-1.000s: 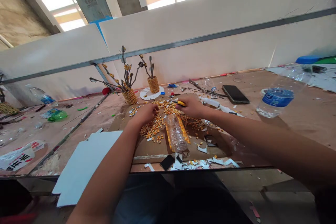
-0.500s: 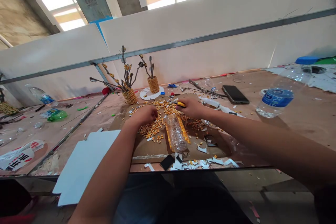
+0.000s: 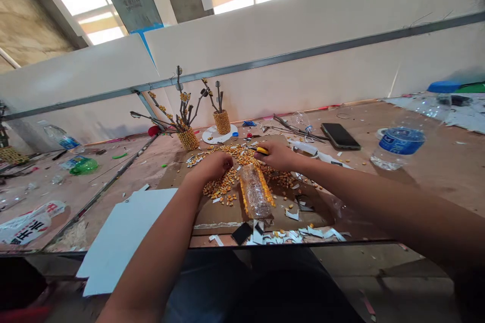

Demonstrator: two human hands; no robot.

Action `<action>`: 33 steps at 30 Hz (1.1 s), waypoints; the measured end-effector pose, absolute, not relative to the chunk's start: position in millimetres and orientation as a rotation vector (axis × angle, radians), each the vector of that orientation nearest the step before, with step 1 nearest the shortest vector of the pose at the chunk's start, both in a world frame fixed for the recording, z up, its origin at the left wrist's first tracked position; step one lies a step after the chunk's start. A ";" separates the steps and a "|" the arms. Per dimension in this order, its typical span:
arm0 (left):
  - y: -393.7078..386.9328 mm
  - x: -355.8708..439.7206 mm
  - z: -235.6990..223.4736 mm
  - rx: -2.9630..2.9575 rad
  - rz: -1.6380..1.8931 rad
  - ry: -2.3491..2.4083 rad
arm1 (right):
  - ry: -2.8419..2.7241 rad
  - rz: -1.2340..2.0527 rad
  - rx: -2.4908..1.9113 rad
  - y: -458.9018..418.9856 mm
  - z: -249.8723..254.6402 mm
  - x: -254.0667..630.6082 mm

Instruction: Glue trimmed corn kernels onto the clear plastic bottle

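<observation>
My left hand [image 3: 216,165] is over the left part of a heap of corn kernels [image 3: 227,181], its fingers curled together; what they hold, if anything, is hidden. In my right hand [image 3: 278,156], at the heap's right side, is a small yellow tool with a dark tip [image 3: 262,150], its kind unclear. Between the hands and nearer to me lies a clear plastic bottle piece [image 3: 254,194] on its side, with rows of yellow kernels along its edges. It rests on a sheet of brown cardboard [image 3: 223,217], touched by neither hand.
Two kernel-covered pots [image 3: 188,138] with twigs stand at the back. A white sheet [image 3: 125,232] overhangs the front edge beside my left forearm. White scraps [image 3: 291,237] lie along that edge. To the right are a phone [image 3: 340,136] and a water bottle [image 3: 399,146].
My left hand has shifted slightly to the right over the kernels. My right hand and the bottle piece have stayed nearly still.
</observation>
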State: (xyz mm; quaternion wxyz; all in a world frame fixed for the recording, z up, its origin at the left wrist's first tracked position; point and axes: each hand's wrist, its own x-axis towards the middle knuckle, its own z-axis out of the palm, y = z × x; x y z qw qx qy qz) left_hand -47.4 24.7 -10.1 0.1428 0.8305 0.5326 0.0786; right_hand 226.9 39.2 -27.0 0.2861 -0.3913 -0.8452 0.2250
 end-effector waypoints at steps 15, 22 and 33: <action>1.2 -7.7 12.0 2.124 0.720 1.278 | -2.114 0.515 -0.735 23.0 -15.1 224.6; -9.9 6.3 14.3 1.946 0.845 1.132 | -2.188 0.416 -0.522 18.6 -14.9 225.4; -13.7 11.4 10.5 1.555 1.057 1.033 | -2.046 0.073 -0.423 18.2 -20.8 223.9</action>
